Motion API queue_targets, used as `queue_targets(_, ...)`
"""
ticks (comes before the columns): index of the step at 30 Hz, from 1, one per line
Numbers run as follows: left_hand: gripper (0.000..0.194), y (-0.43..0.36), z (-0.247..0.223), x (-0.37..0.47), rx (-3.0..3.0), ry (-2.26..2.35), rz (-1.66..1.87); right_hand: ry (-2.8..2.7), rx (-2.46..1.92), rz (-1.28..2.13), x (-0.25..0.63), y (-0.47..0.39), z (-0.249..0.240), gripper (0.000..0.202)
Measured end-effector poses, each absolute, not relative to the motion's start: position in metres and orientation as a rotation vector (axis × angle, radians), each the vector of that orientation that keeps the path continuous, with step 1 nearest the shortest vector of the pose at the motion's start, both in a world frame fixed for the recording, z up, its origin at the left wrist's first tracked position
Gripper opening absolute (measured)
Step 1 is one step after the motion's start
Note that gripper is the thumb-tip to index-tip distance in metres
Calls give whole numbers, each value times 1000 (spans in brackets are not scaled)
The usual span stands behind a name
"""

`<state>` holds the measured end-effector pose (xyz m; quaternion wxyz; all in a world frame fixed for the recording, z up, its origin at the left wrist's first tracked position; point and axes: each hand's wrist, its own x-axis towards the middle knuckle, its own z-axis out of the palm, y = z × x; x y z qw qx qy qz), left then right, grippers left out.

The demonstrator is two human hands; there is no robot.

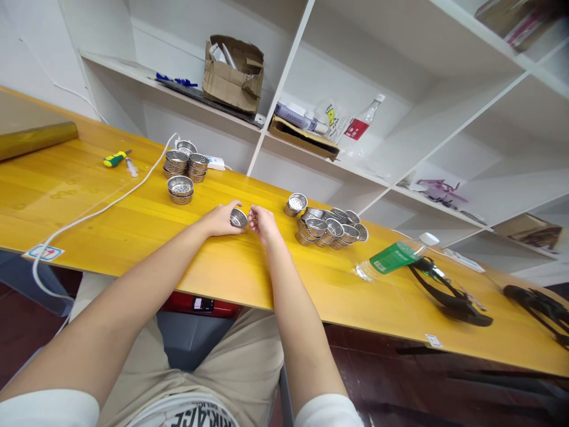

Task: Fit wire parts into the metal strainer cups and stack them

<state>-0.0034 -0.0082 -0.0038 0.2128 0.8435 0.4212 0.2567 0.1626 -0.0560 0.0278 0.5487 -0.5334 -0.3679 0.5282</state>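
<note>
My left hand (219, 220) is wrapped round a small perforated metal strainer basket (239, 218), tilted with its open top partly toward my right. Close beside its rim is my right hand (264, 225), its fingertips pinched together; whatever they hold is too small to make out. On the right stands a crowded cluster of similar strainer baskets (333, 228), some stacked, with another short stack (296, 203) at its left end. Several more stacked baskets (180, 186) stand to the left of my hands.
A white cable (113, 203) runs across the left of the yellow table (231, 267). A screwdriver (116, 158) and a small syringe (131, 166) lie there. A green-labelled bottle (395, 256) and a black strap-like item (448, 296) lie right. White shelves rise behind.
</note>
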Motion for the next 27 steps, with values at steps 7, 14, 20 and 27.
queue_targets(7, 86, -9, -4, -3, 2340, 1145, 693, -877, -1288, 1232, 162, -57, 29, 30)
queue_targets(14, 88, -7, -6, -4, 2343, 1123, 693, -871, -1289, 1233, 164, -54, 25, 30)
queue_targets(20, 88, -7, -6, -3, 2356, 1132, 686, -870, -1282, 1237, 164, -53, 24, 29)
queue_targets(27, 88, -9, -6, -2, 2379, 1060, 684, -873, -1339, 1305, 164, -55, 25, 29)
